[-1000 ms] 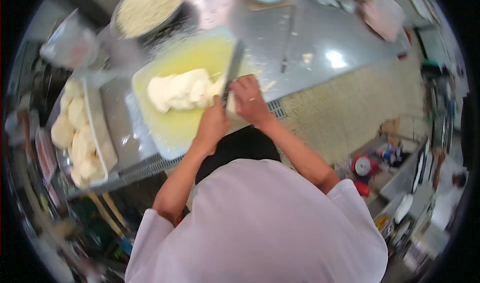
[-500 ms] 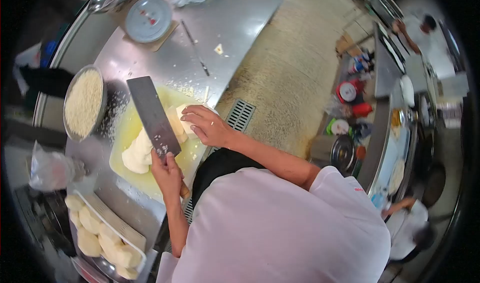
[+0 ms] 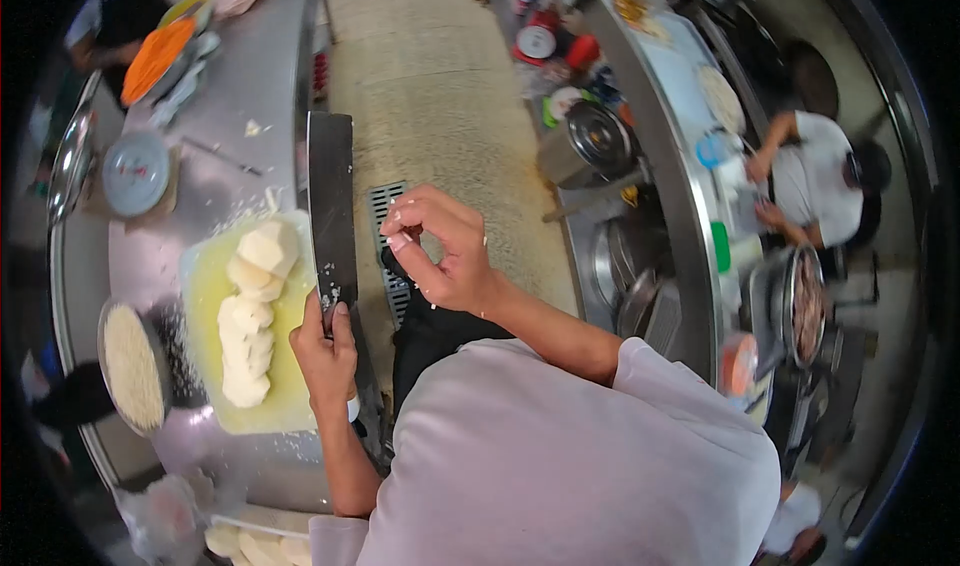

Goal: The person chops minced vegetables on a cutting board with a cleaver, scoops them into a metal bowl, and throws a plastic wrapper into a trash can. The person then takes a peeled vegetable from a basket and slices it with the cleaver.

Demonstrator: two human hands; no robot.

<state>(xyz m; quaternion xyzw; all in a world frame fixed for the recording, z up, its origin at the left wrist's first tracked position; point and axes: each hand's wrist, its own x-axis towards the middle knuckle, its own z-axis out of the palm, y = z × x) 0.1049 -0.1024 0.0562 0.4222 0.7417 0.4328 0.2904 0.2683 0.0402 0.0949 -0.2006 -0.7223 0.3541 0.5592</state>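
My left hand is wrapped round the handle of a broad cleaver. The blade points away from me, over the table edge at the board's right side, with pale crumbs stuck to it. My right hand is raised right of the blade, off the table. Its fingers curl in and the thumb meets a finger; small white bits cling to them, and anything held is too small to name. On the yellow-green cutting board lie a pale peeled vegetable chunk and a row of whitish pieces.
A metal bowl of pale chopped bits stands left of the board. Beyond lie a lidded container, a thin knife and a bowl of orange shreds. Peeled vegetables sit nearest me. A co-worker stands at the right-hand counter.
My right hand has left the vegetable on the board and risen to the right, fingers now curled. The cleaver has moved right, off the board, and turned more upright. The camera view has swung right.
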